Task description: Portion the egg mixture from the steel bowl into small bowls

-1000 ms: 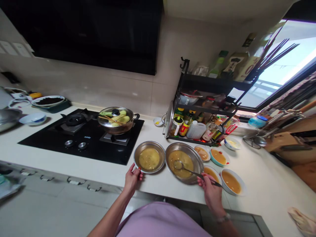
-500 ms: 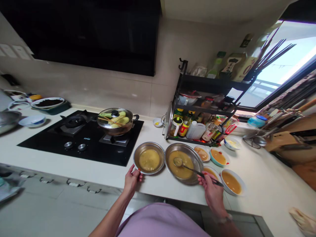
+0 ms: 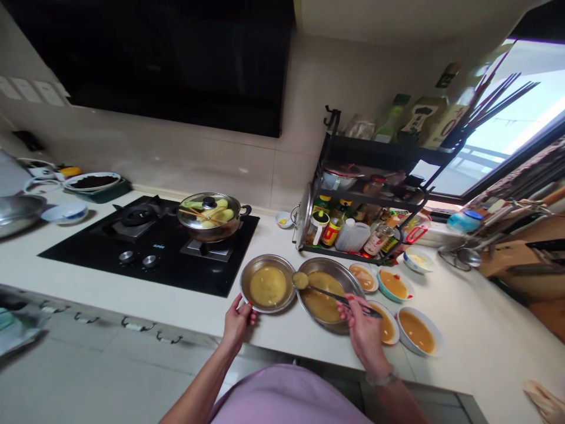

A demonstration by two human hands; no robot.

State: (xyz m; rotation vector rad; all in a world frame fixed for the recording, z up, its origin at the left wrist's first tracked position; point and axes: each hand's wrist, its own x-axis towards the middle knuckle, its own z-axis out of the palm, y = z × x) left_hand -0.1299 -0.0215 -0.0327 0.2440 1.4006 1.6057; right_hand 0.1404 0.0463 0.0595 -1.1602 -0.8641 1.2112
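My right hand [image 3: 362, 330] is closed around the dark handle of a ladle [image 3: 326, 291]. The ladle's bowl holds yellowish liquid and hangs above the touching rims of two metal bowls. The right metal bowl [image 3: 351, 282] and the left metal bowl [image 3: 244, 282] both contain yellow-brown liquid. With thumb and fingers, my left hand [image 3: 238, 321] grips the near rim of the left bowl, which rests on the counter. Just right of the metal bowls stand several smaller bowls of orange-brown liquid, among them a white bowl [image 3: 436, 338] and a green-sided bowl [image 3: 395, 297].
To the left, a lidded pan [image 3: 212, 229] with green pieces and chopsticks sits on the black gas hob [image 3: 172, 277]. Behind the bowls stands a black rack [image 3: 353, 254] of bottles and jars. A cloth [image 3: 545, 400] lies at the counter's right.
My right hand has raised the ladle out of the liquid and moved it left, to the rims between the metal bowls. My left hand stays on the left bowl's rim.
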